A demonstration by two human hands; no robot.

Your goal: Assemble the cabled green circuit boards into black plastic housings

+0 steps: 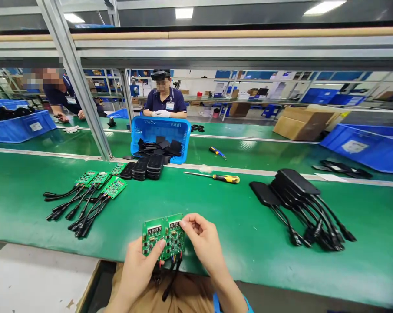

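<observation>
— Low centre, near table edge: what's held?
— Two green circuit boards (163,237) side by side, each with a small digit display, wires hanging off the bottom. Held above the green table (216,217).
— Hands?
— Left hand (139,267) grips the boards from below, thumb on the face. Right hand (204,243) pinches the top right corner, fingers curled.
— Around them?
— Left: a row of more boards with black cables (85,195) lying flat. Behind those, stacked black housings (144,167) just in front of a blue basket (160,130). Centre back: yellow-handled screwdriver (216,177). Right: a pile of black units with cords (300,204).
— Others?
— Person in a dark shirt (165,101) seated behind the basket; another person (57,93) far left, partly hidden by a frame post.
</observation>
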